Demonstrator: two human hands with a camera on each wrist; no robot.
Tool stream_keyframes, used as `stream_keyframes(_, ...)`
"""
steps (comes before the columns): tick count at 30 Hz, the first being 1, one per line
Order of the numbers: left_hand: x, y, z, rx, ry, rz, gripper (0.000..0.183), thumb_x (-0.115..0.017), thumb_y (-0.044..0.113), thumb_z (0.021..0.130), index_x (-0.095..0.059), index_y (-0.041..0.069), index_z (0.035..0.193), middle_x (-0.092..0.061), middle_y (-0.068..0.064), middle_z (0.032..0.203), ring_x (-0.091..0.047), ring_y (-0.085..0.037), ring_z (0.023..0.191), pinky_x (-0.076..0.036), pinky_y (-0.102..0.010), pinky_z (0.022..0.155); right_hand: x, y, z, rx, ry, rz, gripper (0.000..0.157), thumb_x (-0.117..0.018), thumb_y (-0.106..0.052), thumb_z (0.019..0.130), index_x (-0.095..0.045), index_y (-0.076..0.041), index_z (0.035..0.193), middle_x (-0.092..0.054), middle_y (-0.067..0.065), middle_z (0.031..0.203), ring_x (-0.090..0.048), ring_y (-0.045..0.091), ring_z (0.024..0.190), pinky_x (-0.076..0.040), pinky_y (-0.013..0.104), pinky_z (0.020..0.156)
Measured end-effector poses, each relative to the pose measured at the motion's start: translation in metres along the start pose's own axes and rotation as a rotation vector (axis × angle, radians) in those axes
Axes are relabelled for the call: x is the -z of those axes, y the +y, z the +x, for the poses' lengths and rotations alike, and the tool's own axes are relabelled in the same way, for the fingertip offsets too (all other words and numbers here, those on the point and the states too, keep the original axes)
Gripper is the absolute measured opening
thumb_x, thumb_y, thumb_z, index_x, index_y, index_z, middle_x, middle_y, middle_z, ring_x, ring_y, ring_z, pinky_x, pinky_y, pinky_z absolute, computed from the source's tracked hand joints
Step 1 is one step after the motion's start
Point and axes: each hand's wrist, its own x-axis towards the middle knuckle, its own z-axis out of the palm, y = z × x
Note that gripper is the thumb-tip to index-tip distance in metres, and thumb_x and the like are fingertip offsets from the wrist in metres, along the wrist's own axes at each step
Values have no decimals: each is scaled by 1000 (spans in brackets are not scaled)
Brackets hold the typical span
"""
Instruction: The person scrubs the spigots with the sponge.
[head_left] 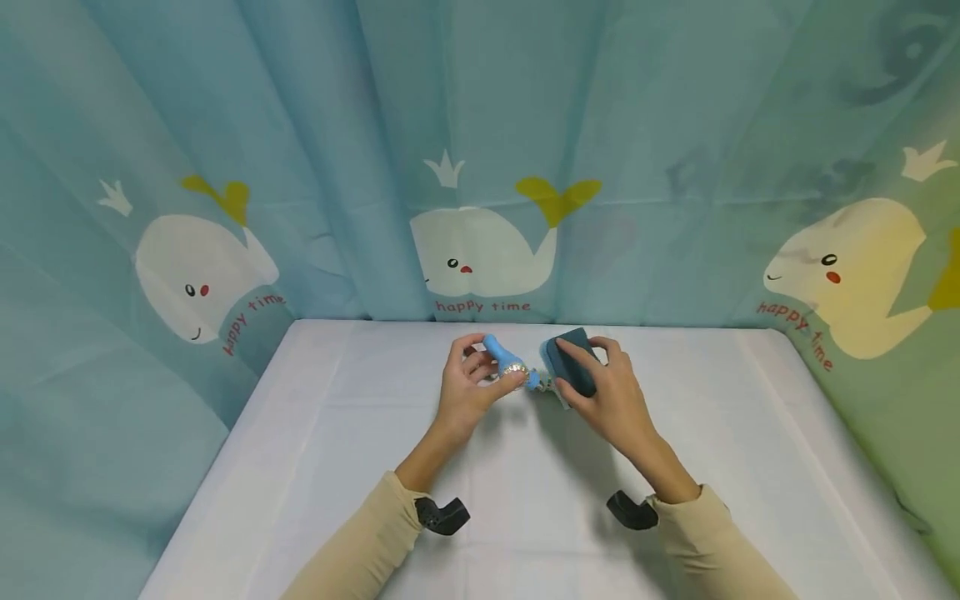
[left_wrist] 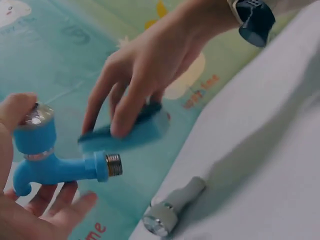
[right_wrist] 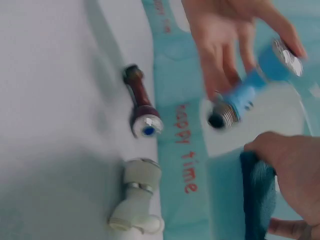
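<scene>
My left hand (head_left: 463,398) holds a light blue tap (left_wrist: 55,167) with a shiny silver cap and a threaded metal end. The thumb lies on the cap in the left wrist view, with fingers under the spout. My right hand (head_left: 621,408) grips a sponge (head_left: 573,362), light blue with a dark teal scouring side, between thumb and fingers. Close to the tap's threaded end, the sponge sits just to its right in the head view. Both things are held above the table.
On the white table (head_left: 360,467) lie a whitish tap (right_wrist: 137,197) and a dark red tap (right_wrist: 140,100), largely hidden behind the hands in the head view. A blue curtain (head_left: 322,167) printed with whales hangs along the table's back and sides.
</scene>
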Motion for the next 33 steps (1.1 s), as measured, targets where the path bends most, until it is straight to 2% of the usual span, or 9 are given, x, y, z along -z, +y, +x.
stream_keyframes(6,1,-4,1,64,-43,-107,52,-66,14,102,-43,9,148,-61,-10,108,-67,-21,96,-61,-53,80,14,10,-1,-70,-4,113,53,-80,-17,90,-64,-14,140,-50,28,133,-59,48,109,-53,63,83)
stream_keyframes(10,0,-8,-2,156,-86,-101,46,-57,32,107,-51,8,146,-60,-12,121,-68,-23,96,-62,-51,77,15,11,-8,-107,-64,147,54,-79,-20,92,-63,-18,143,-50,25,136,-59,46,113,-53,63,87)
stream_keyframes(12,0,-10,-3,180,-118,-116,48,-61,27,105,-51,8,148,-57,-16,131,-69,-28,104,-62,-50,80,15,10,-11,-118,-85,151,54,-79,-20,92,-62,-19,143,-50,25,136,-58,46,114,-53,64,88)
stream_keyframes(15,2,-13,-5,154,-178,-85,63,-73,3,95,-47,8,152,-55,-23,141,-65,-37,115,-59,-49,90,15,10,-14,-129,-93,158,54,-79,-21,92,-62,-19,143,-50,24,135,-59,45,113,-53,63,87)
stream_keyframes(18,2,-16,-6,91,-240,22,84,-81,-11,81,-44,8,154,-56,-24,143,-62,-41,122,-52,-53,102,17,10,-17,-131,-88,164,54,-79,-20,92,-62,-19,143,-51,24,134,-59,44,111,-53,61,85)
stream_keyframes(20,3,-17,-7,59,-262,95,87,-85,-9,79,-45,11,154,-58,-22,143,-63,-41,120,-49,-54,105,17,9,-17,-127,-88,161,53,-79,-20,92,-63,-19,143,-52,24,134,-59,44,111,-54,59,84)
stream_keyframes(22,3,-18,-8,45,-269,143,88,-86,-5,79,-46,14,155,-58,-21,143,-66,-38,117,-52,-51,102,17,9,-18,-123,-89,162,54,-79,-19,92,-63,-18,143,-52,24,133,-60,44,110,-54,58,83)
stream_keyframes(26,2,-17,-9,53,-263,154,90,-85,-6,79,-45,19,156,-59,-22,142,-68,-29,107,-60,-35,88,18,7,-18,-107,-86,162,55,-80,-18,91,-63,-18,142,-53,24,133,-60,43,110,-55,58,83)
stream_keyframes(33,2,-18,-12,68,-256,135,80,-83,-5,82,-46,5,152,-67,-25,128,-69,-28,108,-60,-31,85,29,-4,-13,-27,-35,238,61,-82,-9,88,-61,-17,144,-56,15,135,-60,25,99,-56,35,72)
